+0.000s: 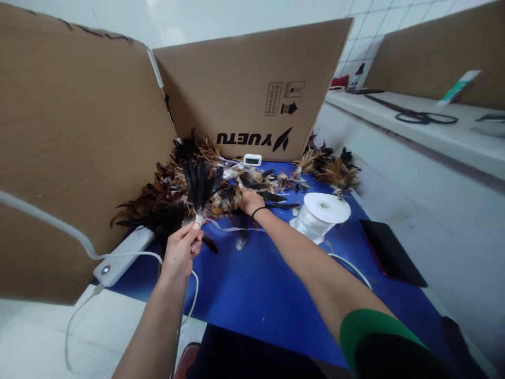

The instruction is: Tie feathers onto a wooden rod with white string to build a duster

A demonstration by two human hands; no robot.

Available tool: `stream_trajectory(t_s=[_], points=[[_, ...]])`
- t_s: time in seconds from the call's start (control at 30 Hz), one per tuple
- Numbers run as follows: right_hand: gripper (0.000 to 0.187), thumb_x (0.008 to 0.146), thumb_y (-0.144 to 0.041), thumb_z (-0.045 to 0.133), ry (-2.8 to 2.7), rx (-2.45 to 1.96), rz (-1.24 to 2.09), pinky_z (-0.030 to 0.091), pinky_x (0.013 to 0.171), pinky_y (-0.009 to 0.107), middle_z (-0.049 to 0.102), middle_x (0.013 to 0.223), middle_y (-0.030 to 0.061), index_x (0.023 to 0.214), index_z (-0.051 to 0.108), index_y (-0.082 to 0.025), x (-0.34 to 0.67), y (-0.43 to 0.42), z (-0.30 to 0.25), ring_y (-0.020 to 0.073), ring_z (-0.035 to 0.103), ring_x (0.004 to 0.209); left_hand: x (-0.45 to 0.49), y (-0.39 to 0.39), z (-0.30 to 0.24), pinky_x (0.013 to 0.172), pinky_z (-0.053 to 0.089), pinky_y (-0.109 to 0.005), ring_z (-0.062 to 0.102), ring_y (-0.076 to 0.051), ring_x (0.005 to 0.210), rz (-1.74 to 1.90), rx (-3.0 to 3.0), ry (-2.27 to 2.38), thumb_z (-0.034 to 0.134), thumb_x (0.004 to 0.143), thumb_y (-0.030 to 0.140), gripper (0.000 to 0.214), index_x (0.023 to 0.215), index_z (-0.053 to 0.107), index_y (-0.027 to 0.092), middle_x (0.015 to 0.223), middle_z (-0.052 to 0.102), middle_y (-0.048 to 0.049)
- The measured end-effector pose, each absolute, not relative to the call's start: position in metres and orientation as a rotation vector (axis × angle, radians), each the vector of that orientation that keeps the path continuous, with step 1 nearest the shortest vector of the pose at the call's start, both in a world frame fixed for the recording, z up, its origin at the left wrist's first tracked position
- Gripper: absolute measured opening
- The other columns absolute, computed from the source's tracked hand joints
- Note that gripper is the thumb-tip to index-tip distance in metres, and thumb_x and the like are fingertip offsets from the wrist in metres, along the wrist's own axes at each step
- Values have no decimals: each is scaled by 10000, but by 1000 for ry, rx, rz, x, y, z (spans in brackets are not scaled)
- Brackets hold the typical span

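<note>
My left hand (182, 250) is closed in a pinch around the pale, wrapped base of a bundle of dark feathers (201, 187), which fans upward. A thin white ribbon (224, 228) runs from near that base to the right across the blue table. Deeper in, my right hand (251, 201) reaches to the pile of loose brown and black feathers (169, 181). Its fingers are largely hidden among the feathers, so what they hold cannot be made out. To the right of that hand stands a spool of white ribbon (321, 213).
Cardboard panels (244, 79) wall off the back and left. A white power bank (122, 258) with cables lies left, a small white display (252, 160) at the back. More feathers (335, 168) and a dark phone (389, 250) lie right; black scissors (424, 117) rest on the ledge.
</note>
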State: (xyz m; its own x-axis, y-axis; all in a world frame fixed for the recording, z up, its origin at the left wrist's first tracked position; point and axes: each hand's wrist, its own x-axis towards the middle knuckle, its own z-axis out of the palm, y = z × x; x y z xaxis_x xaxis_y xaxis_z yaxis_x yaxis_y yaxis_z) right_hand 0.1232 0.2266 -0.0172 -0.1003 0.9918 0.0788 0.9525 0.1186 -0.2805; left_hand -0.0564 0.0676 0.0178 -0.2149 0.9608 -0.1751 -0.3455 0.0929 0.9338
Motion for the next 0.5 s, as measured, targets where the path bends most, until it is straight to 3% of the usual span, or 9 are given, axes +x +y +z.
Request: stream_trajectory(t_s=[0.13,0.27,0.4,0.5], points=[[293,853,-192,443,-2135,-1943,124,444,820,346,584,1121,160,1118,561,-151,126,237,-12,262,571,1028,-63,63,19,383,125,-164,285,3,396,1451,732,1182,748,615,346,368,848,653,77,535,442,40],[278,868,-246,411,-2098,-1873,-104,411,881,388,547,1166,167,1040,605,-144,122,232,-1,299,482,1135,-66,60,18,388,122,-165,280,5,397,1454,733,1180,729,647,351,335,842,650,89,542,442,38],[300,810,-403,524,-2152,-1841,175,443,843,375,630,1051,131,980,624,-177,102,225,-5,270,578,1005,-66,59,17,390,123,-164,290,2,402,1439,757,1160,712,674,344,273,782,634,106,554,443,34],[351,704,-317,660,-2064,-1852,372,435,870,378,640,1055,165,1007,617,-145,93,228,-15,287,584,1027,-67,57,16,387,119,-165,291,3,404,1439,774,1159,707,681,351,265,701,605,107,558,436,33]])
